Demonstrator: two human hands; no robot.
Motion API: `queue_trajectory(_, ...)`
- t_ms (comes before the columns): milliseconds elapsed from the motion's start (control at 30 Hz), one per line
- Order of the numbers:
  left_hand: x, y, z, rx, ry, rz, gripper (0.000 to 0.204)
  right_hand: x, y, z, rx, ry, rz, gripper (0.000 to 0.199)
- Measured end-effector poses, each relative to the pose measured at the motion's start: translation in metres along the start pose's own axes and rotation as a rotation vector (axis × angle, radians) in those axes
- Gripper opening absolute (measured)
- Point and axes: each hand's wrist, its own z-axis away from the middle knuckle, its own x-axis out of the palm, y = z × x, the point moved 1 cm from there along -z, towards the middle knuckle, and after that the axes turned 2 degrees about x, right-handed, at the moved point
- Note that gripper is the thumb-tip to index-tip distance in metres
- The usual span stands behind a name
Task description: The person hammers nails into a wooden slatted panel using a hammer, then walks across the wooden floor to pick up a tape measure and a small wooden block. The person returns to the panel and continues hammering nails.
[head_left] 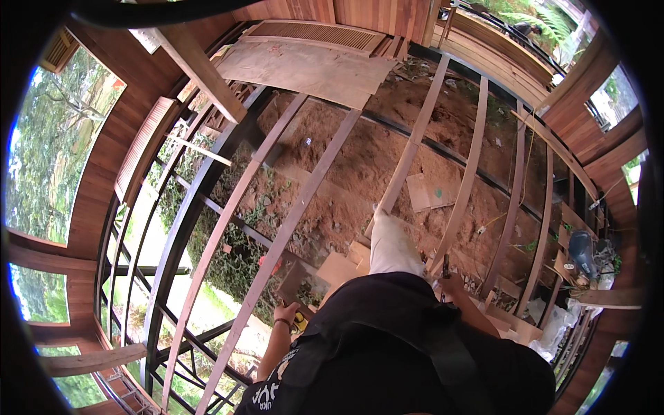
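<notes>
Left hand gripping yellow tool

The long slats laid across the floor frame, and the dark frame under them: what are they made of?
The slats look like bare sawn wood: pale reddish-brown, matte, unpainted. The dark frame beneath seems to be metal painted black: thin, uniform, slightly glossy bars, though the material cannot be confirmed by sight.
</notes>
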Motion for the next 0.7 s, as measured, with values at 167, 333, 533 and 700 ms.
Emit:
queue_trajectory(167, 0.051, 0.033, -0.079, -0.24, -0.061, -0.179, 0.056, 0.021, -0.037, -0.106, -0.022, -0.221, 0.076, 0.038)
queue_trajectory(333, 0.057, 0.154, -0.099, -0.228, -0.027, -0.168, 0.055, -0.066, -0.139, -0.197, 0.065, -0.291, 0.218, 0.037)
queue_trajectory(533, 0.044, 0.318, -0.164, -0.09, 0.103, -0.002, 0.055, -0.171, -0.302, -0.305, -0.026, -0.47, 0.127, 0.032)
queue_trajectory(700, 0.05, 0.427, -0.217, -0.176, 0.077, 0.146, 0.055, -0.183, -0.44, -0.377, 0.136, -0.424, -0.252, 0.017)
